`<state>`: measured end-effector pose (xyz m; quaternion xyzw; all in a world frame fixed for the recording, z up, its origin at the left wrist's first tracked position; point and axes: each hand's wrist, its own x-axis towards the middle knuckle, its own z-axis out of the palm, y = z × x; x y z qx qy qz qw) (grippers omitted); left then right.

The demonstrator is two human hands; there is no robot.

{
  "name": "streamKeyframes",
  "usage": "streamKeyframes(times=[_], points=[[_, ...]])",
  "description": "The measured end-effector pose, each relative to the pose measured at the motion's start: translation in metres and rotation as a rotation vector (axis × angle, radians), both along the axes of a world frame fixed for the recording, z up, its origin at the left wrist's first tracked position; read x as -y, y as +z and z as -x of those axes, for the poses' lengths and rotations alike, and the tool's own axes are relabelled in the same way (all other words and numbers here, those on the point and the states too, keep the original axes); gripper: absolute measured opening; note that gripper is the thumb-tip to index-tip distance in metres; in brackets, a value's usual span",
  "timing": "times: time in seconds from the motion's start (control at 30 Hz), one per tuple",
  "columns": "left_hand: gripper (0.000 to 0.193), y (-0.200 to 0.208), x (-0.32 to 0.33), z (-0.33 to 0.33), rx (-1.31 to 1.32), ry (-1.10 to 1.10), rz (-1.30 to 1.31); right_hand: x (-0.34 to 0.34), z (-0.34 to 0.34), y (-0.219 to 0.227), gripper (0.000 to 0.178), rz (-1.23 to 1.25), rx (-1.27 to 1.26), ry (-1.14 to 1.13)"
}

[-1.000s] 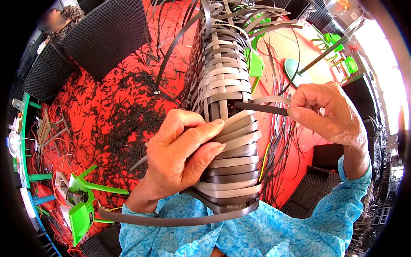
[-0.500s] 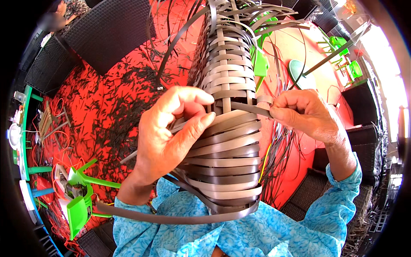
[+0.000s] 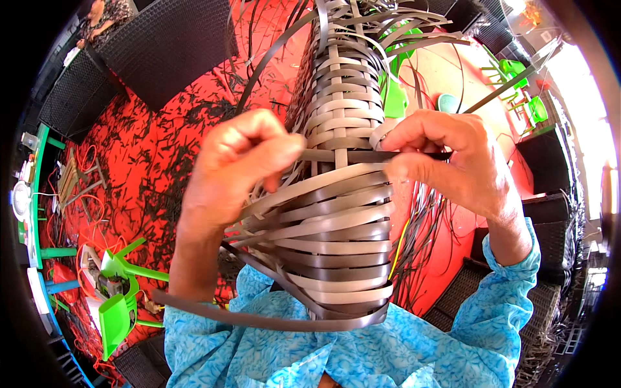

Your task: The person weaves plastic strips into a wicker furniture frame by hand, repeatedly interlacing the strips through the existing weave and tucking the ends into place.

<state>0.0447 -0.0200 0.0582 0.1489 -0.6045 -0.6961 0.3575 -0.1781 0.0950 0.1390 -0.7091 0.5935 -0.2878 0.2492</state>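
Note:
A long woven piece (image 3: 343, 110) of flat grey, brown and black strips stretches from my body toward the far side. Crossing its open gap is a dark flat weaving strip (image 3: 362, 156). My left hand (image 3: 236, 171) pinches the strip's left end between thumb and bent forefinger at the gap's left edge. On the right, my right hand (image 3: 449, 155) has thumb and forefinger apart, with the strip running between them toward the palm. Its fingertips are beside the weave's right edge. A loose curved strip (image 3: 259, 318) hangs across my front.
Dark woven panels (image 3: 165, 48) stand at the far left. Black offcuts litter the red floor (image 3: 149, 161). A tipped green plastic chair (image 3: 116, 323) lies at lower left. Long loose strips (image 3: 420, 239) hang on the right. Another person's arm (image 3: 103, 22) shows at the far left.
My left hand has moved left and closed on the strip, which now lies straighter across the gap. My right hand has shifted inward, its thumb and forefinger spreading apart.

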Motion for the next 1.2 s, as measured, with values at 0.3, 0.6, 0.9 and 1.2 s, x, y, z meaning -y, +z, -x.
streamKeyframes(times=[0.3,0.6,0.9,1.2], points=[[0.022,-0.043,0.042,-0.085,-0.233,0.244,-0.217,0.0,0.013,-0.009,0.035,0.569,-0.114,0.333],[0.024,-0.08,0.054,-0.172,-0.395,0.389,-0.391,0.004,0.012,-0.031,0.02,0.382,0.19,0.028],[0.025,-0.095,0.056,-0.157,-0.308,0.513,-0.458,-0.01,-0.002,-0.056,0.028,0.618,-0.123,0.163],[0.018,-0.127,0.07,-0.127,-0.273,0.461,-0.605,-0.018,0.0,-0.055,0.032,0.564,-0.125,0.19]])
